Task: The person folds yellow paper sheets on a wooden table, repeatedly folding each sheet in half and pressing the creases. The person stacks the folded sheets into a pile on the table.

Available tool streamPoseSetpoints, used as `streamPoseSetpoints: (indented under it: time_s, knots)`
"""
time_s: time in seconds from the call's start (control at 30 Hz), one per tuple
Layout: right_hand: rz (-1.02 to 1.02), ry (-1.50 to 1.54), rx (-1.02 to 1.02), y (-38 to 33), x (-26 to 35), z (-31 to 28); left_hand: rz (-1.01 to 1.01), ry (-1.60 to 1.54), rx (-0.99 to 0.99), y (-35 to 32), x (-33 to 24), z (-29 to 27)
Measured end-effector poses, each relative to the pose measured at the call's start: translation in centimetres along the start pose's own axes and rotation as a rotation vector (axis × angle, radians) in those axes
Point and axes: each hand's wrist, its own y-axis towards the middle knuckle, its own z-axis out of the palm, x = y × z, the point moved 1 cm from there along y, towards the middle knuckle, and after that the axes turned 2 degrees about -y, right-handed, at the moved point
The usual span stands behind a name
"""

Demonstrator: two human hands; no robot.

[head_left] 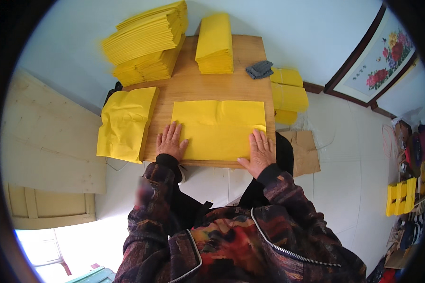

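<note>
Risk of skewing: possible from uneven pressure between the left grip [171,143] and the right grip [259,153]. Both released, with fingers extended and palms down; nothing clenched. Left placed over the left edge of the yellow sheet [217,140]; right placed over the right edge, with thumb near the front corner.

Risk of slipping over the front: possible from a pull toward the body, owing to the narrow margin between the near edge of the sheet and the front edge of the bench [248,51].

Risk of a fixed wrinkle: likely from hard pressing on the raised crease without prior smoothing outward.

Risk of disturbing the rumpled yellow pile [125,125]: possible from a wide leftward sweep, owing to close placement beside the left grip.

Location: flat on the bench, directly in front of the body, between both grips, well apart from the narrow yellow stack [215,45] and the grey cloth [259,70] at the far side.

Appearance: bright yellow, plain, rectangular, wider than deep. Crossed from side to side by a shallow crease in the far half, with a short dent near mid-width. Far corners exposed. Unclear from this view: single or doubled layer.
</note>
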Motion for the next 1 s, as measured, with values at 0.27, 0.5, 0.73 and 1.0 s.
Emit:
streamPoseSetpoints:
  time_s: [0.27, 0.5, 0.73, 1.0]
  knots:
    - [-0.178, 0.694, 0.395, -2.7, 4.5, 0.5, -0.258, -0.046, 0.003, -4.7, -4.1, -0.4]
    - [0.076, 1.328, 0.569, -1.2, 7.1, 4.9, -0.154, -0.105, -0.029, -9.2, -5.2, -3.3]
    - [0.02, 1.017, 0.683, -0.5, 3.8, 3.0, -0.053, -0.32, -0.075, -11.9, -4.3, -4.0]
    - [-0.544, 0.154, 0.88, 15.0, -2.0, -0.6, 0.118, -0.584, -0.15, -11.9, -5.1, -4.8]
